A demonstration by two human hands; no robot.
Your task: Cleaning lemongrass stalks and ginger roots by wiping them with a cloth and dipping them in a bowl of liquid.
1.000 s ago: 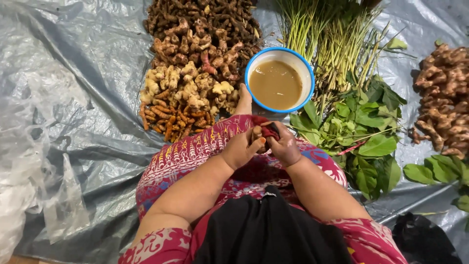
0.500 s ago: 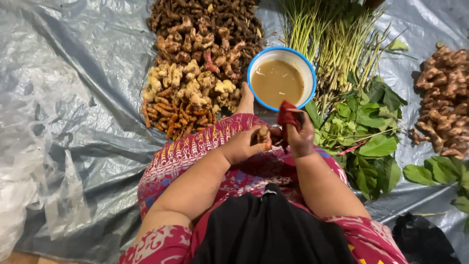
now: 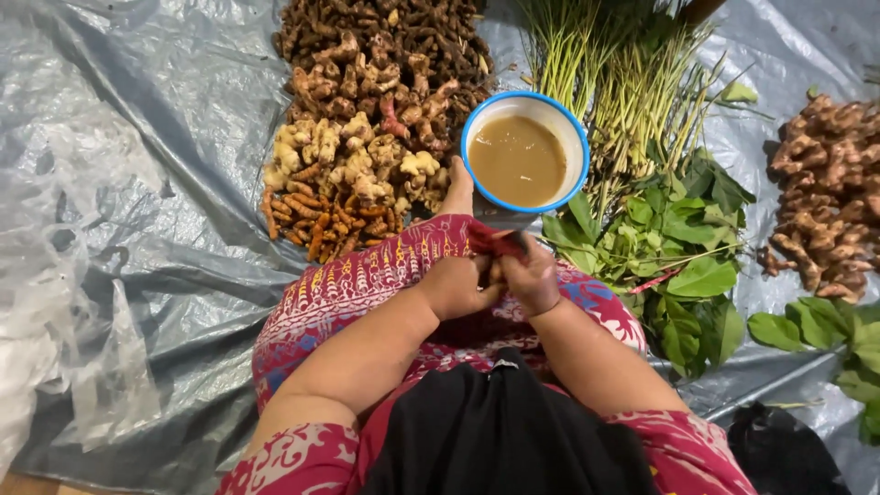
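I sit on the ground in a red patterned skirt with both hands together over my lap. My left hand [image 3: 456, 286] is curled around a small brown root, which is mostly hidden by the fingers. Touching it, my right hand [image 3: 533, 280] grips a red-handled tool [image 3: 495, 240] whose dark tip points right. Just beyond my hands stands a white bowl with a blue rim [image 3: 470, 137], full of muddy brown water.
A grey plastic sheet [image 3: 137, 229] covers the ground. On it lie a pile of ginger and turmeric roots [image 3: 367, 137], lemongrass stalks [image 3: 610, 82], green leaves [image 3: 683, 252] and more brown roots [image 3: 825, 192] at the right. A black bag [image 3: 779, 449] sits bottom right.
My right hand, raised toward the bowl with the red-handled tool half a second ago, has come back down against my left hand. The left hand has stayed over my lap.
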